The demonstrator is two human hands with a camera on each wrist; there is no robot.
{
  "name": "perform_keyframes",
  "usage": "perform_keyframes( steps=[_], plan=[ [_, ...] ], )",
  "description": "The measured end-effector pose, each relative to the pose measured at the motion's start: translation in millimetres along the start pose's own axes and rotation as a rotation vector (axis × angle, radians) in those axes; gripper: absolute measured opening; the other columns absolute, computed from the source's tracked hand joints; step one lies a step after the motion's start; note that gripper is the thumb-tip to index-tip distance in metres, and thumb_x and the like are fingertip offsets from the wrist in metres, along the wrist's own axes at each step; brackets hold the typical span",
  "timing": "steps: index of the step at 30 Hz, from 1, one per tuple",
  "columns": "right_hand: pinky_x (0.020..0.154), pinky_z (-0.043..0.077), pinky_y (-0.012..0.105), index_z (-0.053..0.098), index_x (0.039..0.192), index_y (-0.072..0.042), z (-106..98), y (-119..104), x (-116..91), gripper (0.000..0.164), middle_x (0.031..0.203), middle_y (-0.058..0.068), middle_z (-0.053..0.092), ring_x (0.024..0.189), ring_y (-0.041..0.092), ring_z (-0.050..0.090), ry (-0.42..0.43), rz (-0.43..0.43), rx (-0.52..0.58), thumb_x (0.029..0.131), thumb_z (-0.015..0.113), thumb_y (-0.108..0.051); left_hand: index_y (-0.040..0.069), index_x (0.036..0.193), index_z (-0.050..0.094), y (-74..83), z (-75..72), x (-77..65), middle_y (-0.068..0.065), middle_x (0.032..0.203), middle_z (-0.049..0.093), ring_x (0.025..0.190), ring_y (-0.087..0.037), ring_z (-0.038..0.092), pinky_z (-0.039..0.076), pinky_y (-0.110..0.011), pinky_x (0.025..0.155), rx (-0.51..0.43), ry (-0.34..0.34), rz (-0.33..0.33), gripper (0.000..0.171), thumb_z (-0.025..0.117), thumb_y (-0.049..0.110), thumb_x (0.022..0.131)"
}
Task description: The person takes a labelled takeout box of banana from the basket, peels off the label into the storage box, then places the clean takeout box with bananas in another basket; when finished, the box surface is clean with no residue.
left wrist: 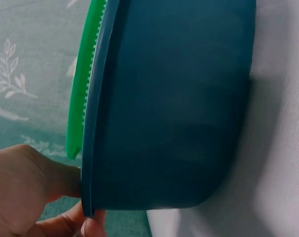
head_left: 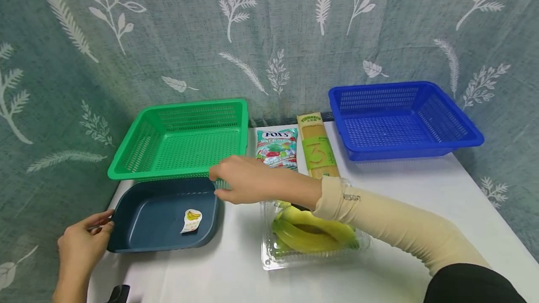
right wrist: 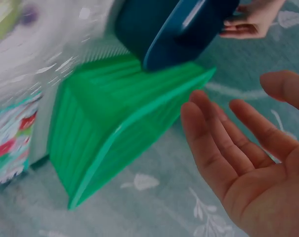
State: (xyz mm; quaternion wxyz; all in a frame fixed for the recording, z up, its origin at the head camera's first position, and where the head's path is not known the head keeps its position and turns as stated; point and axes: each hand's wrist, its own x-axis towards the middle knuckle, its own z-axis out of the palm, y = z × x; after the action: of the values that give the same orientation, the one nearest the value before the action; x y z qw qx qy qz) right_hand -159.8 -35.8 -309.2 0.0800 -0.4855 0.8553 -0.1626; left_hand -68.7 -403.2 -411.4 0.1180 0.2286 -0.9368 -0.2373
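A dark blue plastic basin (head_left: 147, 209) stands at the front left of the white table, a small banana-printed label (head_left: 192, 220) inside it. My left hand (head_left: 86, 242) pinches its left rim; in the left wrist view, the thumb and fingers of that hand (left wrist: 25, 192) lie either side of the rim, beside the basin's outer wall (left wrist: 174, 108). My right hand (head_left: 242, 179) is over the basin's far right corner. The right wrist view shows this hand (right wrist: 253, 182) with spread, relaxed fingers and nothing in them, apart from the basin (right wrist: 134, 29).
Behind the basin sits a green mesh basket (head_left: 178, 172); a blue basket (head_left: 404, 148) stands at the back right. Between them lie a FOX'S candy bag (head_left: 275, 146) and a yellow-green long packet (head_left: 317, 151). Under my right forearm is a clear clamshell (head_left: 266, 261) with bananas (head_left: 303, 237).
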Motion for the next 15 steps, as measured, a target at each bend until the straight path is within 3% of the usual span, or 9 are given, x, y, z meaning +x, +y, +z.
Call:
perform_keyframes(
  steps=[2, 9, 12, 15],
  plan=[
    [0.086, 0.052, 0.027, 0.068, 0.125, -0.009, -5.7, 4.9, -15.2, 0.031, 0.123, 0.002, 0.067, 0.113, 0.016, 0.062, 0.022, 0.005, -0.003, 0.099, 0.062, -0.024, -0.004, 0.126, 0.066, -1.0, 0.3, 0.9, -0.031, 0.117, 0.065, 0.102, -0.049, 0.063, 0.039, -0.060, 0.088, -0.001, -0.026, 0.006, 0.034, 0.063, 0.009, 0.095],
    [0.086, 0.053, 0.031, 0.068, 0.125, -0.010, -18.3, 17.9, -57.3, 0.030, 0.123, 0.000, 0.067, 0.105, 0.015, 0.065, 0.116, 0.041, 0.028, 0.099, 0.063, -0.025, -0.006, 0.127, 0.063, -1.6, -6.1, 6.1, -0.030, 0.113, 0.067, 0.103, -0.051, 0.061, 0.035, -0.061, 0.087, 0.046, -0.086, 0.043, 0.037, 0.062, 0.014, 0.096],
    [0.088, 0.052, 0.030, 0.069, 0.123, -0.011, -22.3, 22.5, -70.7, 0.028, 0.121, -0.001, 0.068, 0.102, 0.012, 0.066, 0.186, 0.033, 0.064, 0.097, 0.064, -0.023, -0.007, 0.131, 0.060, 2.4, -10.5, 7.0, -0.030, 0.113, 0.066, 0.107, -0.052, 0.057, 0.034, -0.064, 0.091, 0.059, -0.115, 0.010, 0.044, 0.061, 0.023, 0.098],
    [0.088, 0.052, 0.029, 0.069, 0.121, -0.010, -26.6, 26.2, -83.5, 0.027, 0.119, -0.001, 0.069, 0.100, 0.012, 0.067, 0.244, 0.031, 0.078, 0.097, 0.064, -0.021, -0.006, 0.136, 0.055, 12.0, -13.1, 5.8, -0.031, 0.118, 0.064, 0.110, -0.053, 0.053, 0.033, -0.066, 0.096, 0.061, -0.096, -0.036, 0.052, 0.059, 0.030, 0.099]
  ],
)
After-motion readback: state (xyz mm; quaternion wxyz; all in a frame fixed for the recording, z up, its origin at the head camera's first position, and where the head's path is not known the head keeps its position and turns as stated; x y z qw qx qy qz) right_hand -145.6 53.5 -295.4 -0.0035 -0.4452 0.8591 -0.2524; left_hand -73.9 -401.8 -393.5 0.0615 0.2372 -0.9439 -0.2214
